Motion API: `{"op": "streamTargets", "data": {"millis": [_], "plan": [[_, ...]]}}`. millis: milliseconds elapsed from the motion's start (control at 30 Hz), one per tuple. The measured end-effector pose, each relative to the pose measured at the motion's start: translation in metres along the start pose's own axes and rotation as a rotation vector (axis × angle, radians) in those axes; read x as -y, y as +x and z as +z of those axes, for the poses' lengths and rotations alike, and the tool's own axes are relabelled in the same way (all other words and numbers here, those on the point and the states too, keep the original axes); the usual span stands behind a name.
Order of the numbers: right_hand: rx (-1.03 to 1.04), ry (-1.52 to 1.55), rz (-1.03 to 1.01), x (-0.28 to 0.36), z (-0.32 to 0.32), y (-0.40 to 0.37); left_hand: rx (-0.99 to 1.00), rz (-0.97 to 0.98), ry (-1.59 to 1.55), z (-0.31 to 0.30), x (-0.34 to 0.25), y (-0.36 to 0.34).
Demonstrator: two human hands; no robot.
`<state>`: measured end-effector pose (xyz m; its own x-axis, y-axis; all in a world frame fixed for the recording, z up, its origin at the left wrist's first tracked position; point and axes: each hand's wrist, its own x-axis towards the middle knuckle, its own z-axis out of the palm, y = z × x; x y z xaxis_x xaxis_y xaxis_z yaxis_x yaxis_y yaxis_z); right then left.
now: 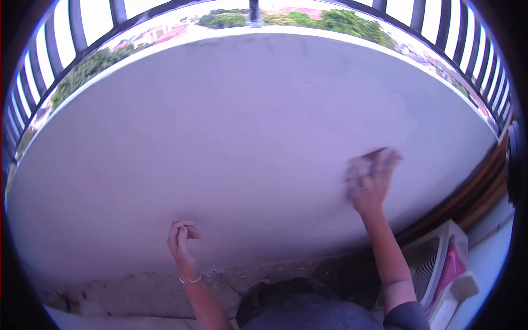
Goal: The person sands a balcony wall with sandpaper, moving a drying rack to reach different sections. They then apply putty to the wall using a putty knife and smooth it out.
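A pale plastered wall (pixel 247 132) fills most of the view. My right hand (pixel 371 179) lies over it at the right, smeared by motion, with a ring on one finger. Under its fingers a dark flat pad (pixel 376 153) shows at the top edge, held against the wall; its kind cannot be made out. Lower left, my left hand (pixel 183 236) hovers near the wall's lower part, its fingers curled in toward the palm with nothing showing in them. A beaded bracelet (pixel 190 280) circles that wrist.
Black railing bars (pixel 77 27) run along the wall's white top edge, with trees beyond. At lower right stand an air-conditioner unit (pixel 426 264) and a pink cloth (pixel 452 264). Brown wooden boards (pixel 484 190) edge the right side. Debris dots the tiled floor (pixel 137 291).
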<state>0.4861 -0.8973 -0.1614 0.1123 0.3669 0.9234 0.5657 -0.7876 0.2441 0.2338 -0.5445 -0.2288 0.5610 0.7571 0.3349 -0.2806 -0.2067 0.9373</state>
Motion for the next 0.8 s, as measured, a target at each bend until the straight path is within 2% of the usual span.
{"op": "streamTargets", "data": {"millis": [67,133,167,233,300,400,467,500,567,600,700,733,767,800], "plan": [[-0.128,0.023,0.228,0.022,-0.008,0.053,-0.085,-0.031,0.023,-0.022,0.011,-0.005],[-0.147,0.034,0.243,0.056,-0.005,0.094,-0.234,-0.053,-0.002,-0.034,0.022,-0.003],[-0.156,0.034,0.254,0.078,-0.002,0.104,-0.215,-0.045,-0.014,-0.038,0.022,-0.002],[-0.071,0.006,0.073,0.126,0.011,0.105,-0.185,-0.027,-0.048,-0.039,0.021,0.001],[0.003,0.114,-0.233,0.178,0.027,0.077,-0.064,-0.006,0.043,-0.043,0.019,0.006],[0.012,0.012,-0.557,0.195,0.046,0.021,0.045,0.021,0.135,-0.07,0.01,-0.006],[0.204,0.08,-0.435,0.179,0.042,-0.001,0.035,0.0,0.173,-0.105,0.017,-0.016],[0.083,0.116,-0.272,0.166,0.046,-0.01,0.007,-0.032,0.191,-0.121,0.026,-0.026],[-0.05,0.06,-0.13,0.175,0.046,0.034,-0.105,-0.124,0.206,-0.17,0.045,-0.025],[-0.102,0.019,0.031,0.206,0.03,0.079,-0.184,-0.18,0.207,-0.192,0.056,-0.025],[-0.106,0.051,-0.026,0.293,0.039,0.167,-0.276,-0.276,0.196,-0.234,0.057,-0.005],[-0.022,0.059,-0.123,0.281,0.017,0.133,-0.28,-0.246,0.205,-0.208,0.058,-0.04],[0.077,0.061,-0.252,0.312,0.012,0.134,-0.24,-0.2,0.208,-0.218,0.05,-0.038],[0.076,0.074,-0.416,0.33,0.017,0.128,-0.197,-0.165,0.214,-0.217,0.036,-0.03]]}}
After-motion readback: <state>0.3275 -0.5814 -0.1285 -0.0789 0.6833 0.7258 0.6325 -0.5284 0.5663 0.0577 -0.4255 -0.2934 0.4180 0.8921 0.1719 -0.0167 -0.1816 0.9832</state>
